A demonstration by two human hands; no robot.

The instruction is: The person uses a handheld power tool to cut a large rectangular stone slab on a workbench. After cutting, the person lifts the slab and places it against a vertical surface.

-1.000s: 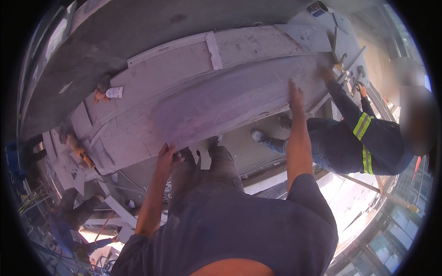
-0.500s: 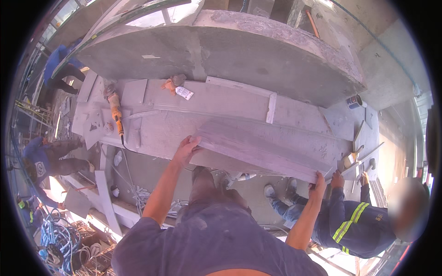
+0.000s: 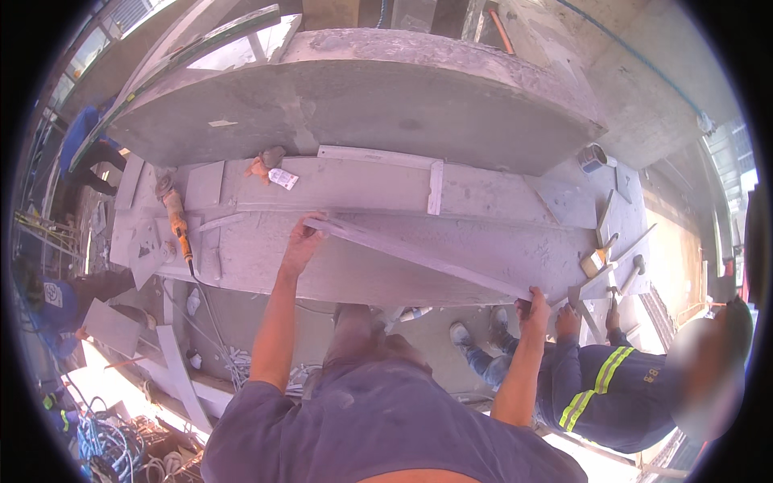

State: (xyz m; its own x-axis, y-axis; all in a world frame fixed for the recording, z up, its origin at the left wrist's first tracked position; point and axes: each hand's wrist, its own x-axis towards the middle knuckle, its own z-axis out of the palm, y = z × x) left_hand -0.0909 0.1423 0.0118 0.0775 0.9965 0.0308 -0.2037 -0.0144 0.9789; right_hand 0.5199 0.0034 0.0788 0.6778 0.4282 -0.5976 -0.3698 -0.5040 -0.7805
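Observation:
A long, thin grey slab is held by its two ends over the bench, turned so that its narrow edge shows toward me. My left hand is closed on the left end, and my right hand grips the right end, nearer to my body. Below them lies the dusty grey bench top. Beyond the slab rests a pale L-shaped square. An orange angle grinder lies at the bench's left end, with its cord trailing off the front edge.
At right a co-worker in a reflective-striped jacket has both hands near the bench edge, beside a brush and a hammer. A can stands at the back right. Behind the bench rises a curved concrete wall.
The slab has tilted from showing its broad face to showing its narrow edge. My left hand has risen on its end. At left another person now holds a grey panel.

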